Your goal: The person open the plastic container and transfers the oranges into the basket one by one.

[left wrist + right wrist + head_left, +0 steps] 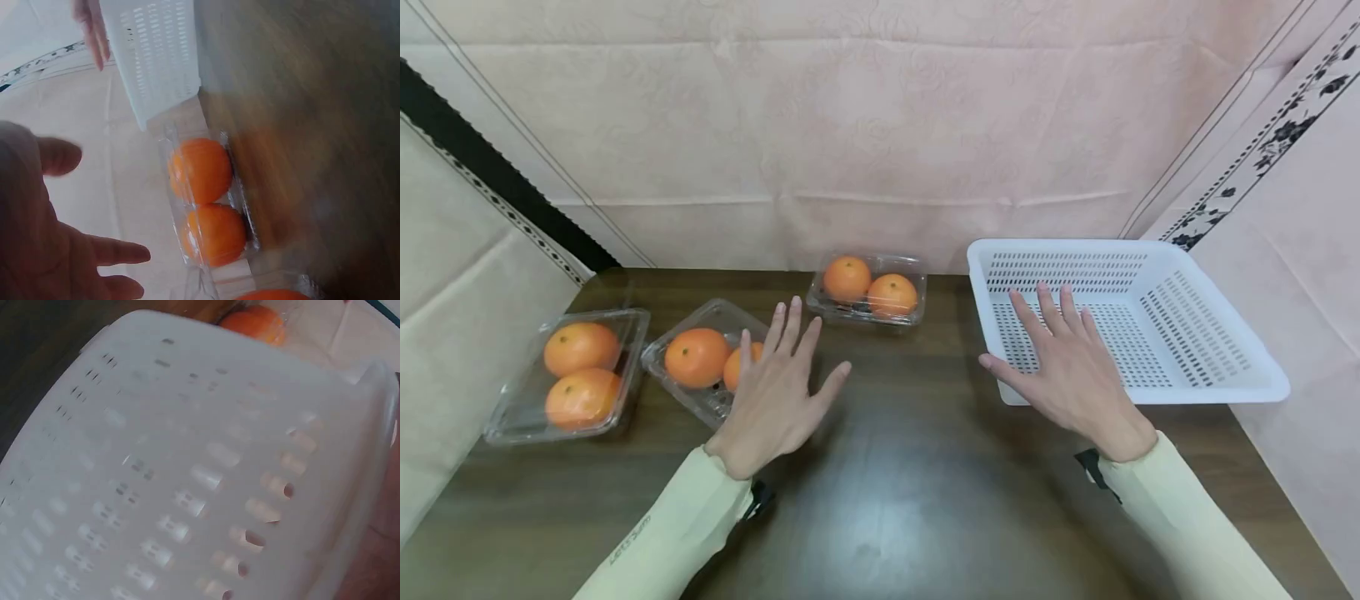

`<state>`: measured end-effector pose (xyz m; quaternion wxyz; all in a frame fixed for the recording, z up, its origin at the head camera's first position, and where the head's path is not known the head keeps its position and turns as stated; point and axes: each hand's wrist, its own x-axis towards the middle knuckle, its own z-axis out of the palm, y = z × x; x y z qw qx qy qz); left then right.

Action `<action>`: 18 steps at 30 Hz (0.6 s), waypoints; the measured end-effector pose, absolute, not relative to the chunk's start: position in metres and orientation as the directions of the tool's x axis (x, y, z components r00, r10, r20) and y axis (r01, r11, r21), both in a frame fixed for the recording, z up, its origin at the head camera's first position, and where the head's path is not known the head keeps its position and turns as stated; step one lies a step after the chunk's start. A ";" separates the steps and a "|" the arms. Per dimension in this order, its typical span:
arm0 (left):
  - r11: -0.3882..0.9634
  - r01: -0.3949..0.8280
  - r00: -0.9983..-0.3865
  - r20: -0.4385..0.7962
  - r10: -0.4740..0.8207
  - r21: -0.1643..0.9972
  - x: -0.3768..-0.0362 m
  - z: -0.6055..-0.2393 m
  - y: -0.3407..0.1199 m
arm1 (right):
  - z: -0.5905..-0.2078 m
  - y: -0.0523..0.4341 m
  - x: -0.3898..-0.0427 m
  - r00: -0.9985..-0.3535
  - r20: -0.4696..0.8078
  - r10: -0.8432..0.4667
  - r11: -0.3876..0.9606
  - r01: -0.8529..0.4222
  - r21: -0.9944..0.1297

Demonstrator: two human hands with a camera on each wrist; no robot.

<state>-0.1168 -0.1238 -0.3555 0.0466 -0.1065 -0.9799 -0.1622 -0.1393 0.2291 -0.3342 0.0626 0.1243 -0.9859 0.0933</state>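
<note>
Fingers spread, your left hand hovers over the middle clamshell of oranges in the head view, holding nothing, while your right hand, also flat and wide, hangs over the near left corner of the white basket. Two more clamshells sit on the dark table. Your left wrist view adds the far clamshell beside the basket's corner. Your right wrist view shows only perforated basket wall, blurred.

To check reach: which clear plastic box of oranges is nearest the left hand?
The middle clear plastic box; the left hand overlaps it, others lie apart.
</note>
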 end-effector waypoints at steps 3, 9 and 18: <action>0.913 0.226 -0.972 0.144 0.187 0.340 -0.122 -0.357 -0.124 | -0.331 0.222 -0.139 -0.955 0.170 -0.243 0.948 -0.271 -0.168; 0.882 0.247 -0.963 0.206 0.176 0.400 -0.133 -0.357 -0.125 | -0.325 0.207 -0.143 -0.943 0.239 -0.232 0.937 -0.282 -0.204; 0.827 0.306 -0.916 0.381 0.122 0.471 -0.146 -0.357 -0.120 | -0.319 0.180 -0.146 -0.923 0.351 -0.161 0.898 -0.284 -0.335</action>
